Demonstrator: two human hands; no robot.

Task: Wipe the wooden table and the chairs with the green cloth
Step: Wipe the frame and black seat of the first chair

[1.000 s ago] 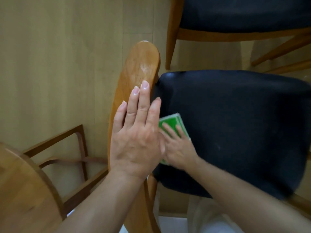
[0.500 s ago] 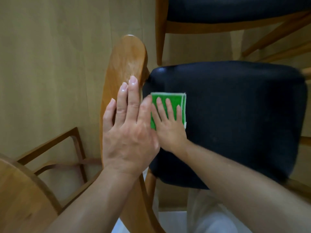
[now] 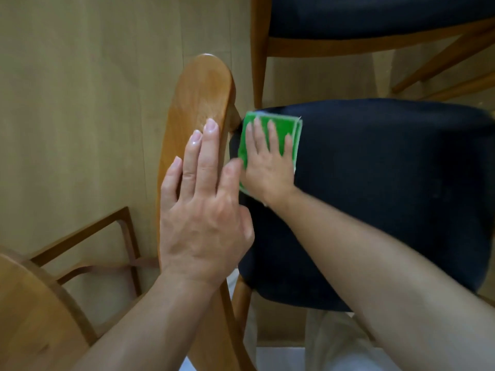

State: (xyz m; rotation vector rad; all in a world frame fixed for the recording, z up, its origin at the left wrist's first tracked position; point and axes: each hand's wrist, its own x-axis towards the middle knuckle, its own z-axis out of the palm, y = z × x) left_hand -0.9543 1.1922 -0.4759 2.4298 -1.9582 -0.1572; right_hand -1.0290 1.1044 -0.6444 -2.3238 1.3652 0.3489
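At the lower left corner sits the rounded edge of the wooden table (image 3: 29, 311), with part of a wooden chair frame (image 3: 88, 236) on the pale floor (image 3: 80, 89) just beyond it. Next comes the curved wooden backrest (image 3: 201, 87) of the nearest chair, running up the middle of the view. The left hand (image 3: 203, 210) lies flat on it — fingers straight and close together, the thumb tucked toward the seat side. Just to its right, the right hand (image 3: 267, 167) presses the folded green cloth (image 3: 290, 124) down onto the dark seat cushion (image 3: 388, 196), at the cushion's far-left corner beside the backrest; its fingers are spread and straight on top of the cloth, pinching nothing. Further right and above — a second chair (image 3: 375, 46) with the same dark seat and wooden legs stands apart.
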